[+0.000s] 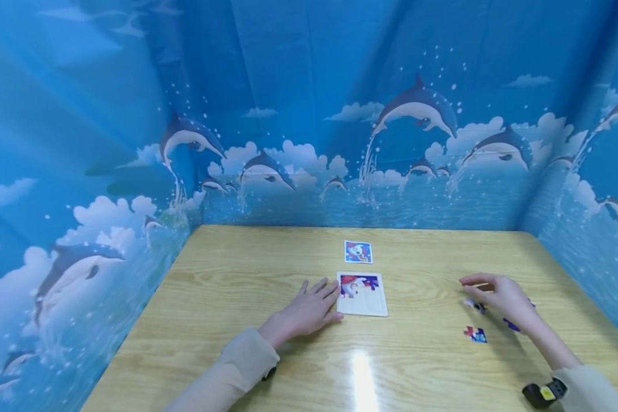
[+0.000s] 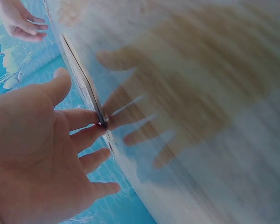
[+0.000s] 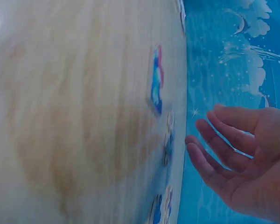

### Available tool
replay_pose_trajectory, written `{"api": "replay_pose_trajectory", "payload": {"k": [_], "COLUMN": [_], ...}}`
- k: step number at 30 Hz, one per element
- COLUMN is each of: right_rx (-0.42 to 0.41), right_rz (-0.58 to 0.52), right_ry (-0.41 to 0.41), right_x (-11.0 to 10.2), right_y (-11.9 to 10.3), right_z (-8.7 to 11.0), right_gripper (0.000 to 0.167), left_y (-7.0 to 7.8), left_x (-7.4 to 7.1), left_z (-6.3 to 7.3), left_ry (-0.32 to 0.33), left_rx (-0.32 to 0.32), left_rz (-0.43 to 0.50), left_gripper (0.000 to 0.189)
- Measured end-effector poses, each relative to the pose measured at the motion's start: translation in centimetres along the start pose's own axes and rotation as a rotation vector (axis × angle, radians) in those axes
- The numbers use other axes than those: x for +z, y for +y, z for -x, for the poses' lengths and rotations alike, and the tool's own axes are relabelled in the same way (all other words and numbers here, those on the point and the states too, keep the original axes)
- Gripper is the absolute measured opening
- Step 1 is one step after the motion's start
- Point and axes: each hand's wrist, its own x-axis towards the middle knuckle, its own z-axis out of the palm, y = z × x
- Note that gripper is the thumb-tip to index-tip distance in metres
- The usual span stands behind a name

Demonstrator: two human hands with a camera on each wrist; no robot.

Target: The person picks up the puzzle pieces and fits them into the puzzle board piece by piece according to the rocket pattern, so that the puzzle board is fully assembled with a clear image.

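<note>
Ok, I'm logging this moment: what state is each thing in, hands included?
Puzzle tray: flat on the table, partly filled, near part bare.
Picture card: flat, face up, beyond the tray.
Loose puzzle pieces: on the table, outside the tray.
Left hand: fingers extended, touching the tray's edge.
Right hand: raised near the loose pieces, holding nothing.

I can read no text, label, brand or number in any of my three views. On the black device (image 1: pixel 535 396) at my right wrist there is a yellow patch (image 1: pixel 547 393), but it is too small for me to tell if it bears a mark. On the small square card with white border (image 1: pixel 358 252), the white square puzzle tray (image 1: pixel 363 304), the red-and-blue jigsaw piece (image 1: pixel 476 334) and the blue dolphin-printed curtain (image 1: pixel 298 86), I make out only pictures or colours, no legible letters.
</note>
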Motion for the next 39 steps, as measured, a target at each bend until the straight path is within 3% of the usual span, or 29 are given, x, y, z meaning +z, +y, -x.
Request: {"api": "replay_pose_trajectory", "payload": {"k": [9, 21, 29, 39], "right_rx": [0.032, 0.070, 0.061, 0.070], "right_rz": [0.153, 0.201, 0.184, 0.089], "right_ry": [-0.075, -0.098, -0.073, -0.099], "right_x": [-0.2, -0.4, 0.0, 0.0], "right_y": [1.4, 0.9, 1.0, 0.6], "right_z": [0.3, -0.1, -0.1, -0.3], "right_gripper": [0.035, 0.028, 0.026, 0.030], "left_y": [0.0, 0.0, 0.0, 0.0], "left_x": [0.0, 0.0, 0.0, 0.1], "left_z": [-0.2, -0.3, -0.2, -0.1], "left_ry": [0.001, -0.005, -0.008, -0.004], "left_rx": [-0.002, -0.009, -0.011, 0.002], "left_rz": [-0.010, -0.012, -0.007, -0.011], "left_gripper": [0.069, 0.070, 0.070, 0.070]}}
